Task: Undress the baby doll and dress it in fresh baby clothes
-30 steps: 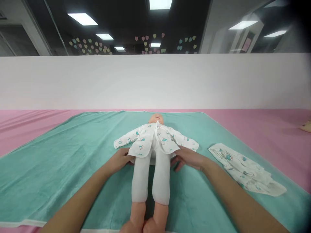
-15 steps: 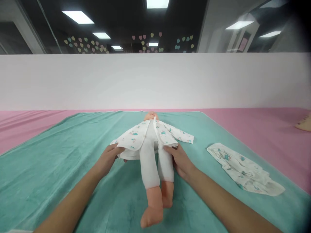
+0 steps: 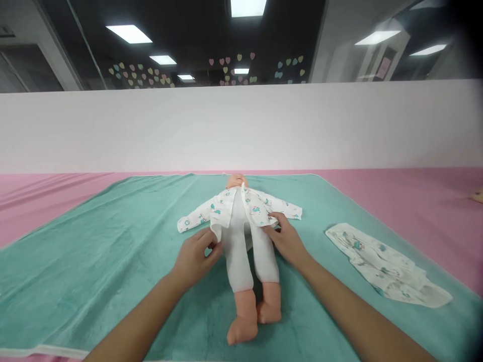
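A baby doll (image 3: 237,261) lies on its back on a teal blanket (image 3: 113,261), its bare feet toward me. It wears a white baby jacket (image 3: 222,206) with small printed figures, parted at the front over a white cloth body. My left hand (image 3: 198,251) pinches the jacket's lower edge beside the doll's hip, fingers closed. At the other side, my right hand (image 3: 285,239) has thumb and fingers closed on the jacket's opposite lower corner, near the thigh. Both sleeves stretch outward over the doll's arms.
Folded white printed baby pants (image 3: 388,266) lie on the blanket to the right. Under the blanket is a pink cover (image 3: 396,201). A low white wall (image 3: 241,128) stands behind, with dark glass above it. A small tan object (image 3: 478,196) shows at the right edge.
My left hand has drawn the jacket's left panel inward toward the doll's body, baring that sleeve. The right hand stays at its corner. The view has shifted slightly.
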### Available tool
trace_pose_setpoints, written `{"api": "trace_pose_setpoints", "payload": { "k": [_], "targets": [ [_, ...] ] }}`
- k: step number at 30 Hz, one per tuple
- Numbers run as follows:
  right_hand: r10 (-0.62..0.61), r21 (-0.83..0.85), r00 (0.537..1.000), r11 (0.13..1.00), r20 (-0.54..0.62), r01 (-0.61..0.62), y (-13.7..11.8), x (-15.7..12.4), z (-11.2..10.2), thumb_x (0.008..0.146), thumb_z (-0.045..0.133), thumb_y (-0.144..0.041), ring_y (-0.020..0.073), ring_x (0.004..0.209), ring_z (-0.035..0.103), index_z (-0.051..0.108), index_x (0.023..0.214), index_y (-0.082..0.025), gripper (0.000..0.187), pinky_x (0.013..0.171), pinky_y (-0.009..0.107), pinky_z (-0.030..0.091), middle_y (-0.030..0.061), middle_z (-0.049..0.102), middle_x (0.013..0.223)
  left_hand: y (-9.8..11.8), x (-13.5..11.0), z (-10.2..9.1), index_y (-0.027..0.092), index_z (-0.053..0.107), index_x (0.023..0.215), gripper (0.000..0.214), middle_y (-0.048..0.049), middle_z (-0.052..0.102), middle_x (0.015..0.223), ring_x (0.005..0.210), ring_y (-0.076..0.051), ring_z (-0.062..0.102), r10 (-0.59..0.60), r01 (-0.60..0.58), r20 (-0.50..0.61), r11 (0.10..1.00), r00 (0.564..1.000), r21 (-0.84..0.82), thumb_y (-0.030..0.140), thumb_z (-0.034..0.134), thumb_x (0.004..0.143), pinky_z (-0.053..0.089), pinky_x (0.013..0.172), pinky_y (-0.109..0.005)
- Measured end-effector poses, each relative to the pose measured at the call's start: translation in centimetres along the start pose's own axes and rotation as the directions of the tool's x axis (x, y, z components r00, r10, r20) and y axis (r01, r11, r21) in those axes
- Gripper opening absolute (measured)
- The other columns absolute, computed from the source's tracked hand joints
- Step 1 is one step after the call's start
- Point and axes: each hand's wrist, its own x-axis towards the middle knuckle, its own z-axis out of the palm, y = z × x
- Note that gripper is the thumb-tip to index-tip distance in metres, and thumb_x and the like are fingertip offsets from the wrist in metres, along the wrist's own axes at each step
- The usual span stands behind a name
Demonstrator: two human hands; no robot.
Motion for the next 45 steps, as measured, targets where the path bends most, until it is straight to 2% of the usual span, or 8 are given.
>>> {"api": "trace_pose_setpoints", "payload": {
  "k": [3, 9, 19, 27, 33, 37, 41, 45],
  "targets": [
    [-0.066, -0.225, 0.998, 0.972, -0.017, 0.06, -0.2, 0.2, -1.0, 0.084, 0.04, -0.043, 0.0116, 0.057, 0.047, 0.053, 0.091, -0.025, 0.023, 0.054, 0.023, 0.031, -0.0043, 0.052, 0.062, 0.4, -0.2, 0.0, 0.018, 0.04, 0.07, 0.019, 0.0007, 0.05, 0.069, 0.063, -0.011, 0.043, 0.035, -0.035, -0.013, 0.998, 0.999, 0.046, 0.029, 0.043, 0.085, 0.03, 0.058, -0.023],
    [-0.281, -0.442, 0.96, 0.862, -0.012, 0.247, -1.4, -0.5, -2.3, 0.08, 0.039, -0.027, 0.0093, 0.051, 0.039, 0.043, 0.069, -0.02, 0.014, 0.052, 0.022, 0.023, -0.004, 0.044, 0.054, 2.4, -0.3, 0.8, 0.02, 0.041, 0.068, 0.04, 0.003, 0.049, 0.057, 0.048, -0.012, 0.038, -0.26, 0.227, 0.278, 0.963, 0.925, 0.143, 0.055, 0.037, 0.084, 0.018, 0.049, -0.026],
    [-0.349, -0.384, 0.847, 0.776, 0.402, 0.501, -1.5, -0.4, -3.1, 0.079, 0.044, -0.03, 0.0063, 0.05, 0.028, 0.031, 0.055, -0.015, 0.031, 0.05, 0.021, 0.021, -0.0041, 0.034, 0.05, 1.9, 0.1, 1.3, 0.018, 0.041, 0.059, 0.048, 0.0013, 0.049, 0.058, 0.057, -0.013, 0.041, -0.285, 0.297, 0.329, 0.955, 0.9, 0.015, 0.058, 0.034, 0.085, 0.024, 0.053, -0.026],
    [-0.594, -0.231, 0.783, 0.748, 0.185, 0.622, -2.3, -0.9, -1.9, 0.081, 0.053, -0.031, 0.0177, 0.093, 0.051, 0.056, 0.084, -0.022, 0.01, 0.08, 0.031, 0.042, 0.0041, 0.057, 0.1, 0.9, -0.4, 1.4, 0.019, 0.034, 0.062, 0.03, 0.0036, 0.041, 0.055, 0.052, -0.011, 0.038, -0.197, 0.196, -0.008, 0.967, 0.98, 0.16, 0.035, 0.046, 0.083, 0.026, 0.05, -0.025],
    [-0.569, -0.204, 0.786, 0.762, 0.24, 0.614, -1.8, -0.9, -1.0, 0.082, 0.045, -0.021, 0.0191, 0.128, 0.033, 0.047, 0.126, -0.031, 0.045, 0.107, 0.044, 0.03, -0.0033, 0.04, 0.137, 0.2, 0.0, 1.8, 0.017, 0.048, 0.094, 0.021, -0.0096, 0.052, 0.101, 0.098, -0.023, 0.047, 0.128, -0.039, -0.243, 0.939, 0.962, 0.342, 0.008, 0.048, 0.076, 0.04, 0.084, -0.039],
    [-0.571, -0.127, 0.794, 0.789, 0.21, 0.601, -1.2, -0.7, -1.0, 0.081, 0.039, -0.012, 0.0169, 0.13, 0.032, 0.056, 0.118, -0.031, 0.045, 0.112, 0.044, 0.025, -0.0072, 0.045, 0.132, -0.5, 0.3, 1.7, 0.015, 0.044, 0.116, 0.042, -0.0139, 0.046, 0.116, 0.112, -0.028, 0.042, -0.004, 0.113, -0.322, 0.94, 0.947, 0.322, 0.016, 0.054, 0.075, 0.037, 0.092, -0.043],
    [-0.534, -0.077, 0.837, 0.835, 0.121, 0.544, -0.8, -0.6, -1.4, 0.082, 0.041, -0.016, 0.0178, 0.124, 0.041, 0.06, 0.112, -0.032, 0.039, 0.108, 0.045, 0.031, -0.0069, 0.051, 0.127, -1.2, 0.3, 1.4, 0.02, 0.052, 0.09, 0.015, -0.0041, 0.057, 0.089, 0.085, -0.021, 0.053, -0.255, 0.274, -0.135, 0.949, 0.958, 0.158, 0.031, 0.043, 0.085, 0.042, 0.071, -0.032],
    [-0.53, -0.097, 0.848, 0.844, -0.006, 0.527, -0.5, -0.4, -1.6, 0.083, 0.041, -0.017, 0.0168, 0.118, 0.048, 0.061, 0.109, -0.031, 0.035, 0.105, 0.041, 0.035, -0.0053, 0.056, 0.121, -0.1, 0.4, 1.4, 0.02, 0.05, 0.079, 0.023, 0.0014, 0.052, 0.069, 0.065, -0.014, 0.048, -0.372, 0.373, -0.079, 0.928, 0.925, -0.008, 0.038, 0.039, 0.087, 0.037, 0.059, -0.026]
  ]
}}
